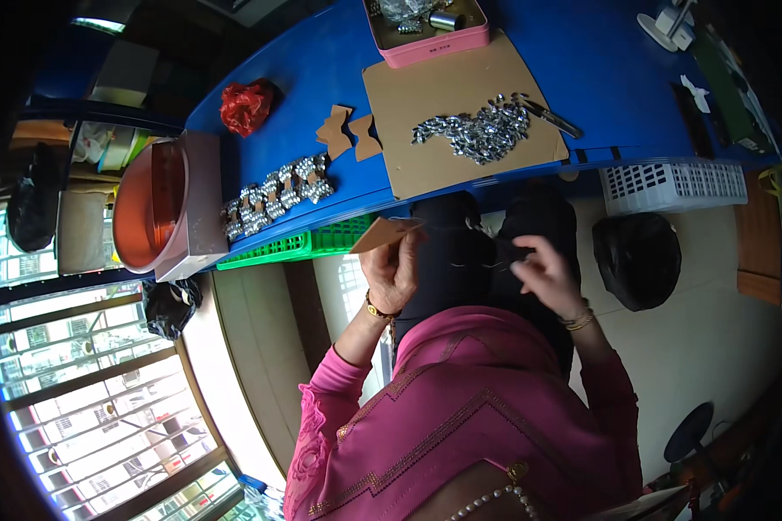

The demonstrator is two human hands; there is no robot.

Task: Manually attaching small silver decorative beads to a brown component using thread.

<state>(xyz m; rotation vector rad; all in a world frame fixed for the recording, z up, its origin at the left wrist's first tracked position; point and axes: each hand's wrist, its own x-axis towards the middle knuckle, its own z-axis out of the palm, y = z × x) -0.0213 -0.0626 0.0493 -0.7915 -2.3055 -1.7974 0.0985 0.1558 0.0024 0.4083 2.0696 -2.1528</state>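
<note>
A brown card (372,237) is being pinched in the curled left hand (392,273); the blurred right hand (545,273) is being held partly curled, any grip indeterminable.

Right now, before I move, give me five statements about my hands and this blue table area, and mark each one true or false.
1. The left hand holds a brown card piece. True.
2. The loose pile of shiny silver pieces lies in the pink tin. False: it lies on the brown board.
3. The crumpled red bag is to the left of the brown board. True.
4. The white basket is to the left of the green basket. False: the white basket is on the right and the green basket on the left.
5. A dark slim tool lies at the right side of the brown board. True.
</note>
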